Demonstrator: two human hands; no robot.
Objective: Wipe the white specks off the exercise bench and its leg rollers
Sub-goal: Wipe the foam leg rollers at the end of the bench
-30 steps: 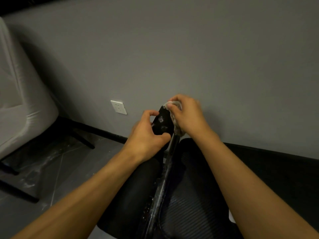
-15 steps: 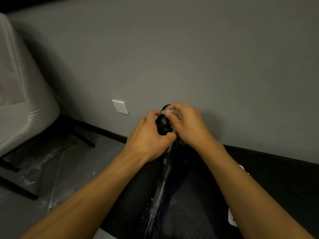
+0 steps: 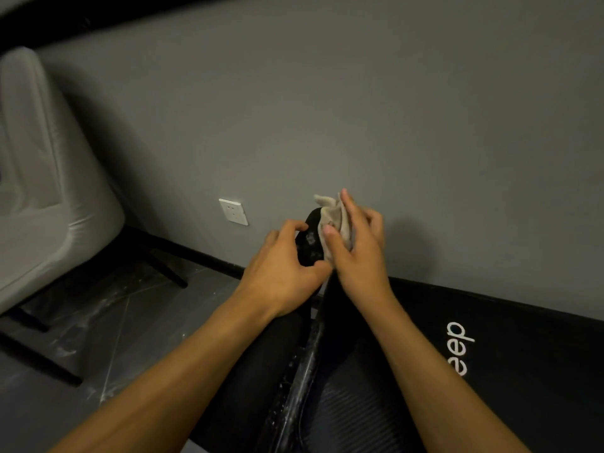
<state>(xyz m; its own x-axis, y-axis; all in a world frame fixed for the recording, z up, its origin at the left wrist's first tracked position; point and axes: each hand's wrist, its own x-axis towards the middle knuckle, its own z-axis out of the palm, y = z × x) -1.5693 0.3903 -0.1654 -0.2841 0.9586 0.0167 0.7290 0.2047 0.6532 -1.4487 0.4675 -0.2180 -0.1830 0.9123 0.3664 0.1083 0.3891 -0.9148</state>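
A black exercise bench (image 3: 523,361) with white lettering runs from the middle to the lower right. Its upright metal post (image 3: 304,384) carries white specks. At the post's top sits a black roller end (image 3: 310,237) with pale smudges on its face. My left hand (image 3: 281,273) grips this roller end from the left, thumb under it. My right hand (image 3: 356,250) holds a crumpled beige cloth (image 3: 330,214) against the roller's right side, thumb and fingers pinching the cloth. A lower black roller (image 3: 258,371) lies under my left forearm.
A grey wall with a white socket (image 3: 233,211) stands close behind the bench. A light grey upholstered chair (image 3: 39,204) on black legs (image 3: 166,269) fills the left. The dark floor (image 3: 108,325) between them shows white dust streaks.
The right hand has lifted and spread its fingers, so the cloth now sticks up above the roller end. The view has shifted, showing more of the bench pad and its lettering.
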